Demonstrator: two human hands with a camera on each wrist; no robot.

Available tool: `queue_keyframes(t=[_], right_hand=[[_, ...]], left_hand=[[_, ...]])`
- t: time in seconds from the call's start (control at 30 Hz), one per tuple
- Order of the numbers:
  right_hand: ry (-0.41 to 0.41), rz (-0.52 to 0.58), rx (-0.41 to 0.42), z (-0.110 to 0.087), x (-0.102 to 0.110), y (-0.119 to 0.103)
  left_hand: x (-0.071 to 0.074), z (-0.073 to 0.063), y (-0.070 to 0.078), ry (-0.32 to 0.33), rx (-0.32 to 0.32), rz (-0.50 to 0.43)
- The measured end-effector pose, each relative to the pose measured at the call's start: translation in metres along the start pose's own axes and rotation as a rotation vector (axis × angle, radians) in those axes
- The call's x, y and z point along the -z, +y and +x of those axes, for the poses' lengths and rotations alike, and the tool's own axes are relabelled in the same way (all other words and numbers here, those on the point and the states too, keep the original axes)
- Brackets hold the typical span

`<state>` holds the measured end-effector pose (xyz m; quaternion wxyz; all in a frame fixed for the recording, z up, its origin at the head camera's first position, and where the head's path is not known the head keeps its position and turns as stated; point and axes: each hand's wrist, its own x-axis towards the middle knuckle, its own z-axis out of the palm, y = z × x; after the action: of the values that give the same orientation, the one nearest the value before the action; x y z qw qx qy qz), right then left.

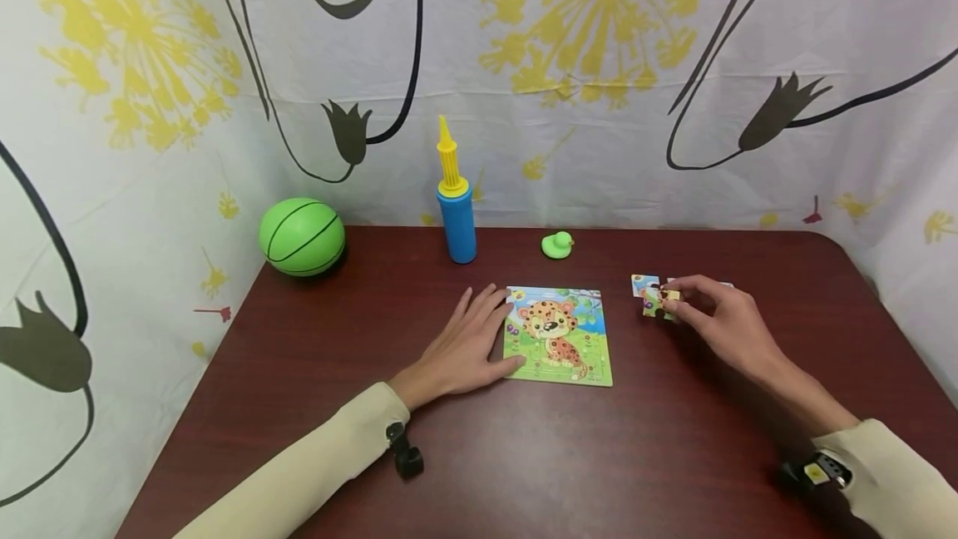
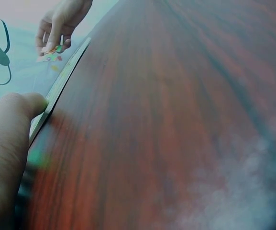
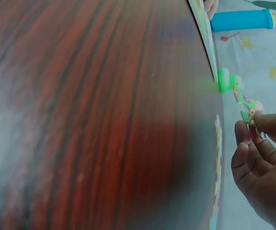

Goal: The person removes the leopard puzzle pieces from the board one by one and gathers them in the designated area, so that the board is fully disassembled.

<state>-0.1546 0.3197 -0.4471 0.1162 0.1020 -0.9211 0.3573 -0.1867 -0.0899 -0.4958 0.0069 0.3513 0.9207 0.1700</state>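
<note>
A round green ball (image 1: 303, 236), cylindrical blue-and-yellow pump (image 1: 458, 223) and green toy duck (image 1: 557, 245) stand left-to-right behind the square leopard-picture board (image 1: 558, 335).

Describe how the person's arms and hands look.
The left hand and right hand are gloveless. Long, plain cream sleeves cover both arms; a small black device sits at the left wrist, and a black device with a yellowish patch at the right.

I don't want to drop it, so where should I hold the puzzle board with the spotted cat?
Probably hold the puzzle board by its left and right edges, coming in from both sides. It's thin, squarish and lies flat on the table, so there's little to grab from above. The left grip rests at its left edge; its right edge looks free.
</note>
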Motion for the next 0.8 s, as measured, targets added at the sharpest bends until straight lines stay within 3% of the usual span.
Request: queue_keyframes(t=[0.3,0.8], right_hand=[[-0.039,0.030,0.008,-0.002,-0.006,0.012],[-0.069,-0.113,0.028,0.005,-0.013,0.015]], left_hand=[[-0.001,0.000,-0.001,0.006,-0.004,0.001],[-0.001,0.000,-0.001,0.008,-0.007,0.010]])
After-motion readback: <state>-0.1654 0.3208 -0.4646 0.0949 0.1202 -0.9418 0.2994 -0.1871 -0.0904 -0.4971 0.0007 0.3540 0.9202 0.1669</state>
